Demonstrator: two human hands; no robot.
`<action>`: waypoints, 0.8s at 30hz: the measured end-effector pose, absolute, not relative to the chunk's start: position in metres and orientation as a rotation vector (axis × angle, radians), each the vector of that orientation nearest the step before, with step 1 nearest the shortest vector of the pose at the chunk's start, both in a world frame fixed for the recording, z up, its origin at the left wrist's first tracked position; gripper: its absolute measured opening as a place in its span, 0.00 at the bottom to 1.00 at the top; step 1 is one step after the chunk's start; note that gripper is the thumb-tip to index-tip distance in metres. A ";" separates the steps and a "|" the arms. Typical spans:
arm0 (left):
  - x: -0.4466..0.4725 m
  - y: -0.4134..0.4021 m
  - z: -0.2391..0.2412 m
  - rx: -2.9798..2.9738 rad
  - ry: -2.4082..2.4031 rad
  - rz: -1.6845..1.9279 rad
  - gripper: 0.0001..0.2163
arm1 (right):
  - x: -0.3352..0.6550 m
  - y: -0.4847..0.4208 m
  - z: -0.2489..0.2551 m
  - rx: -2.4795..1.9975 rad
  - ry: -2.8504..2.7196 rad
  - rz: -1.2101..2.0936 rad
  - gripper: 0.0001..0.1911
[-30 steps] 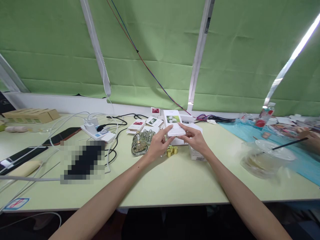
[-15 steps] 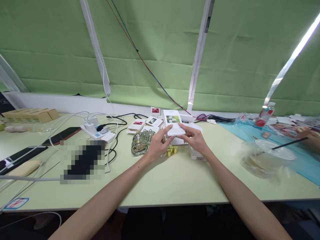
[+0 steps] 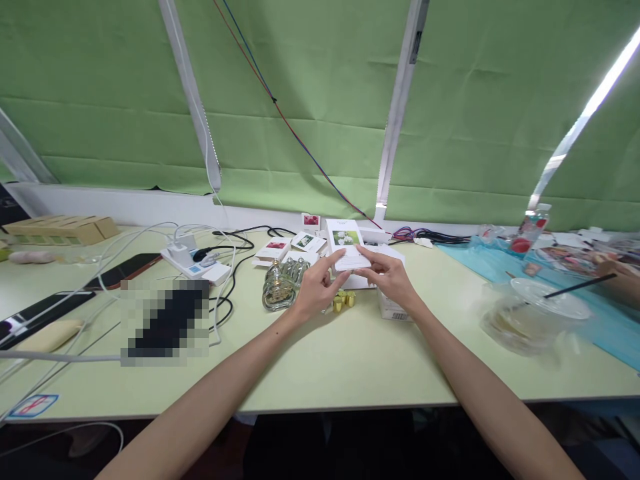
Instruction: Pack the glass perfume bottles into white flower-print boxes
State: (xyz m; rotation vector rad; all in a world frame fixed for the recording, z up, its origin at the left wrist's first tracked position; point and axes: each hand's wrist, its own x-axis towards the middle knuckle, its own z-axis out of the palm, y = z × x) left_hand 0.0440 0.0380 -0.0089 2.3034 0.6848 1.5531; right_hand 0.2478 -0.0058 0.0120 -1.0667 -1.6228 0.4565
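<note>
Your left hand [image 3: 317,285] and right hand [image 3: 393,277] pinch the box [image 3: 349,241] near its close end, at 12 o'clock. Probably light, stiff card, easily dented: grip side edges softly.

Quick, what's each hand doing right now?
Left hand: closed on the near left side of the white flower-picture box.
Right hand: closed on the near right side of that box.

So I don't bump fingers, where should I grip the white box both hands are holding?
Pinch the white box by its far end's straight side edges, probably from the far side: the left hand and right hand hold the near end, leaving those edges uncovered.
</note>
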 end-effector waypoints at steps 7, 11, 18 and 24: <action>0.044 0.037 -0.008 2.319 0.701 1.551 0.21 | 0.247 -0.009 0.015 -1.073 -1.622 0.465 0.35; 0.045 0.036 -0.008 2.306 0.699 1.560 0.21 | 0.247 -0.009 0.015 -1.071 -1.628 0.450 0.34; 0.045 0.038 -0.010 2.298 0.698 1.570 0.20 | 0.246 -0.009 0.015 -1.089 -1.653 0.396 0.33; 0.045 0.038 -0.010 2.293 0.714 1.561 0.20 | 0.245 -0.009 0.016 -1.088 -1.652 0.378 0.34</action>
